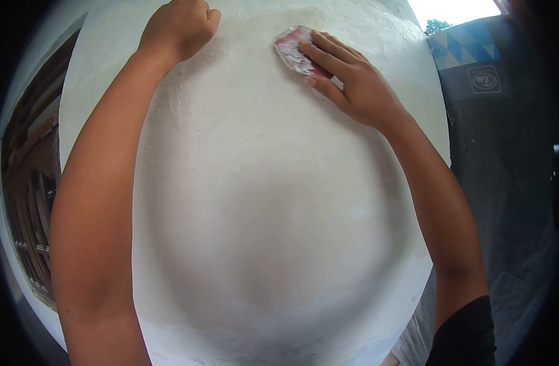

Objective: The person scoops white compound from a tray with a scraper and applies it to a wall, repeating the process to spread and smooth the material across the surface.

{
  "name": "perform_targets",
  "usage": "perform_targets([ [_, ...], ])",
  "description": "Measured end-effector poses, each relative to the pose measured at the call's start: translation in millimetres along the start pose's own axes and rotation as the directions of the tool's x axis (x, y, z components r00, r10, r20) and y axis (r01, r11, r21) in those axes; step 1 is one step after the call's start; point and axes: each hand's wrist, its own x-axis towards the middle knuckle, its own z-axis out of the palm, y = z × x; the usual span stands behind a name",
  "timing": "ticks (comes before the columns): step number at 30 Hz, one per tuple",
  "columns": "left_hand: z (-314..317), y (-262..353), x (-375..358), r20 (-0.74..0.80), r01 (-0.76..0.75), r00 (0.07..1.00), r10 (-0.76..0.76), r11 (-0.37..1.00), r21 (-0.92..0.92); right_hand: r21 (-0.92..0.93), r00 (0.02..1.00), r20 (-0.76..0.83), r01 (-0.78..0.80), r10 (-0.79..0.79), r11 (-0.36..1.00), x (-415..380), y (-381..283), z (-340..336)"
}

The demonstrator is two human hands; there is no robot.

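A large whitish wall surface (273, 183) with faint ridges and smears fills the middle of the view. On its upper right part my right hand (346, 76) presses a reddish pad coated with white powder (293, 52), fingers laid over the pad's right side. At the upper left my left hand (181, 29) is curled into a fist against or close to the same surface. Whether anything sits inside that fist is hidden.
Dark wooden slats or a window grille (32, 201) stand at the left edge. To the right hangs a dark sheet (505, 165) with a blue and white patterned band (465, 46) and a logo. Crumpled clear plastic (416, 332) lies at the lower right.
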Motion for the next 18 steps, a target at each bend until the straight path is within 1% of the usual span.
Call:
perform_targets([
  [1,-1,3,1,-0.025,0.056,0.998,-0.054,0.995,0.086,0.002,1.000,0.000,0.001,-0.001,1.000,0,0,3],
  [2,-4,5,1,-0.023,0.057,0.998,-0.055,0.994,0.088,0.001,1.000,0.025,0.017,-0.017,1.000,-1,0,5],
  [4,-10,6,-1,0.033,0.071,0.997,-0.072,0.997,0.042,-0.002,0.998,0.048,0.029,-0.029,1.000,-8,3,5],
  [5,-9,7,-2,0.029,0.071,0.997,-0.072,0.997,0.043,-0.021,0.997,0.058,0.060,-0.059,0.998,-17,12,-1],
  [7,-8,6,-6,0.027,0.090,0.996,-0.090,0.996,-0.025,-0.059,0.991,0.054,0.124,-0.121,0.991,-24,21,-9],
  [8,-5,4,-7,0.027,0.091,0.996,-0.091,0.996,-0.022,-0.057,0.991,0.052,0.125,-0.122,0.991,-22,24,-7],
  [10,0,2,-10,-0.037,0.029,0.999,-0.030,1.000,-0.009,-0.048,0.997,-0.011,0.078,-0.078,0.996,-7,21,-3],
  [12,-2,2,-9,-0.030,0.053,0.998,-0.054,0.998,-0.019,-0.037,0.997,-0.017,0.076,-0.077,0.996,7,17,1],
  [14,-3,1,-10,-0.014,0.075,0.997,-0.076,0.997,-0.032,-0.041,0.990,0.044,0.137,-0.135,0.990,10,16,5],
  [16,-1,-3,-9,-0.016,0.031,0.999,-0.031,0.999,-0.045,-0.050,0.991,0.066,0.119,-0.116,0.992,-9,19,1],
  [18,-1,-4,-9,-0.021,0.018,1.000,-0.019,0.998,-0.064,-0.051,0.991,0.091,0.105,-0.101,0.993,-25,28,-7],
])
